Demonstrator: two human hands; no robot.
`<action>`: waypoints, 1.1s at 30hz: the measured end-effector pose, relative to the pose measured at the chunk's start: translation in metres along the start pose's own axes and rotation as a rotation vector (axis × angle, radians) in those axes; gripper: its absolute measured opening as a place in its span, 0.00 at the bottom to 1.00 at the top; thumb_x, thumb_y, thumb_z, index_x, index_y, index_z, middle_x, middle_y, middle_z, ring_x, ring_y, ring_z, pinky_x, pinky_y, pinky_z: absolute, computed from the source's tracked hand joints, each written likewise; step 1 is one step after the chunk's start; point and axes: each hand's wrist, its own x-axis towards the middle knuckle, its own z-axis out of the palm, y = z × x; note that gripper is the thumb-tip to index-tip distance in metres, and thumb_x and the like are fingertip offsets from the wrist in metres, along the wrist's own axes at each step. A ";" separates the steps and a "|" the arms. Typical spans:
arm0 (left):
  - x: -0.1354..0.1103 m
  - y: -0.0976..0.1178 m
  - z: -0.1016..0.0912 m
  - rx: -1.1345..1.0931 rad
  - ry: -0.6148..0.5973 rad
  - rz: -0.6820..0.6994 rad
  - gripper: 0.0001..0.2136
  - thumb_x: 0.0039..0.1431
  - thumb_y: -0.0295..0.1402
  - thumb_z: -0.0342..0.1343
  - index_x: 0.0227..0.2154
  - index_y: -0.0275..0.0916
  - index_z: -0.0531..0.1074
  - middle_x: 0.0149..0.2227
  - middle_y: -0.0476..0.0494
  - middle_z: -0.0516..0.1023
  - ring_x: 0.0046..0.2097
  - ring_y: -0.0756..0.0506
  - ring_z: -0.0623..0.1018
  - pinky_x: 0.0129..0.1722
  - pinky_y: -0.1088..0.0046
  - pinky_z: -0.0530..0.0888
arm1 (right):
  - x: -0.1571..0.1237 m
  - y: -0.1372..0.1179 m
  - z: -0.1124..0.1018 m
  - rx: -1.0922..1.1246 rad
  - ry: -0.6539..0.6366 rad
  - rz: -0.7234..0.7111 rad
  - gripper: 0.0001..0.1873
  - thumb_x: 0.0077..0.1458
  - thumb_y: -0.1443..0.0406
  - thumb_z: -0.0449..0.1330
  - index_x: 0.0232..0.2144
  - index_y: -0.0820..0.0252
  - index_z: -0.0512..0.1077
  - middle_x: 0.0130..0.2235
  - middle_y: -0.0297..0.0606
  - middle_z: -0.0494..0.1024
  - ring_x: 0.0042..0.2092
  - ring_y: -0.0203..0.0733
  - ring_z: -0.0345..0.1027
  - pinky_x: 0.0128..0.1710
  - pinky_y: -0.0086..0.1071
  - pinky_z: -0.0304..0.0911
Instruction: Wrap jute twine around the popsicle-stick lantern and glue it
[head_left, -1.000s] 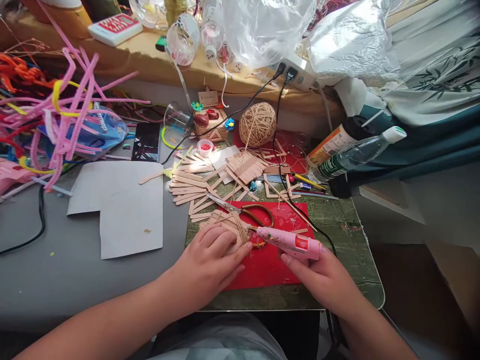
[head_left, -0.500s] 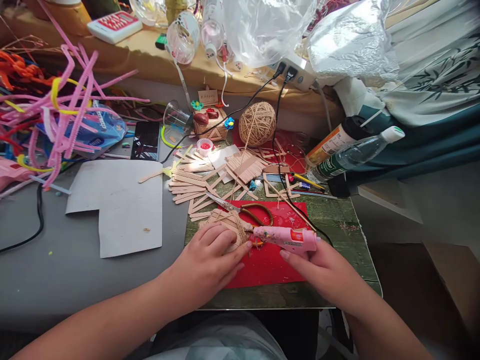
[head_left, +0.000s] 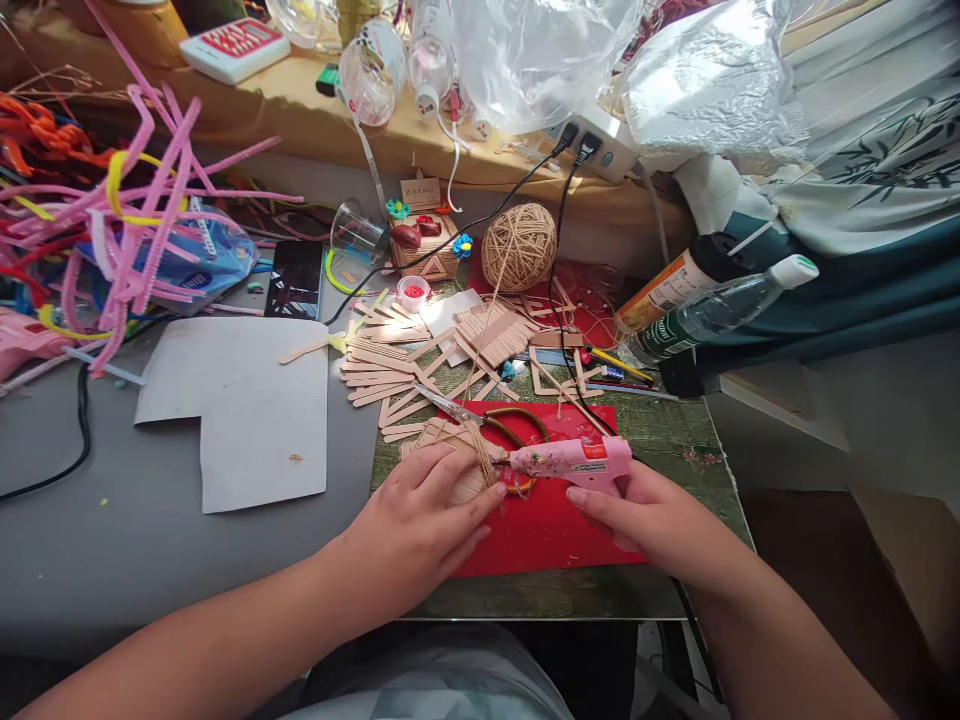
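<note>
My left hand (head_left: 427, 510) is closed on a flat piece of craft sticks wound with twine (head_left: 466, 478), holding it over a red sheet (head_left: 555, 540). In my right hand (head_left: 637, 510) is a pink hot glue gun (head_left: 574, 462), its nozzle at the twine on the piece's right edge. My fingers wrap its handle, which is mostly hidden. Scissors (head_left: 517, 420) lie just behind the nozzle, blades pointing to the back left. From the piece a strand of twine runs back to a twine ball (head_left: 519, 247).
Loose craft sticks (head_left: 382, 365) spread behind the hands. A black cord (head_left: 559, 330) crosses them on the right. Two bottles (head_left: 701, 310) lean at the right edge. White card (head_left: 262, 420) and pink pipe cleaners (head_left: 142, 220) lie left. A decorated box (head_left: 424, 250) stands at the back.
The glue gun has tilted, its back end rising and its side label turning into view. My right hand has shifted slightly with it. My left hand stays on the stick piece.
</note>
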 end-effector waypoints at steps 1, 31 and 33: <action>0.000 0.000 0.000 0.001 0.001 -0.004 0.16 0.71 0.32 0.59 0.58 0.43 0.78 0.60 0.33 0.73 0.61 0.35 0.73 0.60 0.51 0.78 | 0.001 0.002 -0.001 -0.003 -0.014 0.001 0.31 0.63 0.45 0.67 0.61 0.52 0.79 0.48 0.43 0.87 0.47 0.56 0.80 0.47 0.44 0.76; 0.000 -0.001 0.002 0.023 0.007 0.028 0.15 0.71 0.32 0.59 0.57 0.41 0.79 0.53 0.36 0.79 0.57 0.36 0.75 0.57 0.54 0.79 | 0.022 0.014 0.014 0.213 0.061 0.118 0.28 0.51 0.42 0.72 0.33 0.60 0.75 0.28 0.34 0.74 0.26 0.35 0.62 0.23 0.29 0.53; -0.001 -0.001 0.001 0.020 -0.006 0.031 0.15 0.71 0.32 0.59 0.58 0.41 0.79 0.55 0.36 0.79 0.58 0.36 0.75 0.58 0.54 0.79 | 0.022 0.013 0.013 0.198 0.062 0.132 0.28 0.51 0.41 0.72 0.32 0.60 0.74 0.27 0.33 0.73 0.25 0.33 0.60 0.23 0.28 0.51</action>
